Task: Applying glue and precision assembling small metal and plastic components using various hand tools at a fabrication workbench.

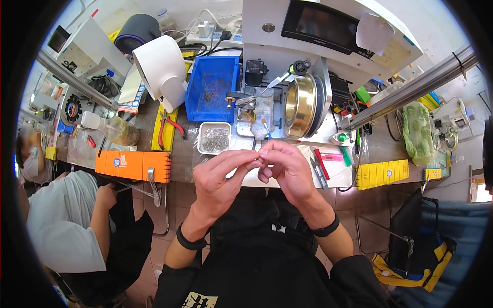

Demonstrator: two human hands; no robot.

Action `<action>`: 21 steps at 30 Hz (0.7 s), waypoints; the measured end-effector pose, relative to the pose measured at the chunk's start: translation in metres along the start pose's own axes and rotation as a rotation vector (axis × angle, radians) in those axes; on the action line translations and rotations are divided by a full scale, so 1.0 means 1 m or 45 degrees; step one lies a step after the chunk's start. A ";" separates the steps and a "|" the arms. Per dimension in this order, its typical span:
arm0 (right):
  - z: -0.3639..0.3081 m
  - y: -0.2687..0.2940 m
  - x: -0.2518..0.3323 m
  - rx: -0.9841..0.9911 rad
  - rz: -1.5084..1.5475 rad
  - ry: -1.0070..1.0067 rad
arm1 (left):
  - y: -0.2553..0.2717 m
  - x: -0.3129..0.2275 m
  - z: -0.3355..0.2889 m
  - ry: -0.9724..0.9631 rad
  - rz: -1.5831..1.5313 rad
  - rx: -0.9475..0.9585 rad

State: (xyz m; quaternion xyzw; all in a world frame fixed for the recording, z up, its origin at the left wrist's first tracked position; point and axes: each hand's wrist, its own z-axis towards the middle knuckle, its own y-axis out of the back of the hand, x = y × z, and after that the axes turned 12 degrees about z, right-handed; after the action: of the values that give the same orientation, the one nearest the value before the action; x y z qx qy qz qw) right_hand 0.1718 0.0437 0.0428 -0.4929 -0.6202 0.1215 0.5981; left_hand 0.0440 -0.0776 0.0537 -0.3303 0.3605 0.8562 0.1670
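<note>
Black cloth shirt (257, 256); left hand (218, 177), right hand (290, 169) touching; rounded-square white tray (207, 152).

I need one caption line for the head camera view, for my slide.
Left hand and right hand, fingertips close together, near a white tray and a blue bin.

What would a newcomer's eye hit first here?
Probably the shiny gold wheel, up and right of center, and the bright blue bin to its left. Next, the left hand and right hand, fingertips together mid-picture; anything pinched there is too small to tell. The orange block, left of both hands, also stands out.
</note>
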 end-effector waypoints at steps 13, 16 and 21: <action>0.006 -0.004 -0.017 -0.045 -0.139 0.203 | -0.025 0.011 -0.014 0.478 -0.296 -0.240; 0.006 -0.008 -0.020 -0.092 -0.154 0.264 | -0.026 0.010 -0.015 0.458 -0.272 -0.258; 0.009 -0.008 -0.020 -0.101 -0.218 0.288 | -0.025 0.012 -0.014 0.392 -0.227 -0.246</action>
State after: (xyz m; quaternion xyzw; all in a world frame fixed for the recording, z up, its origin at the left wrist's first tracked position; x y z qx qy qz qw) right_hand 0.1563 0.0290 0.0337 -0.4719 -0.5929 -0.0108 0.6524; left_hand 0.0545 -0.0698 0.0249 -0.5024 0.2674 0.8080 0.1525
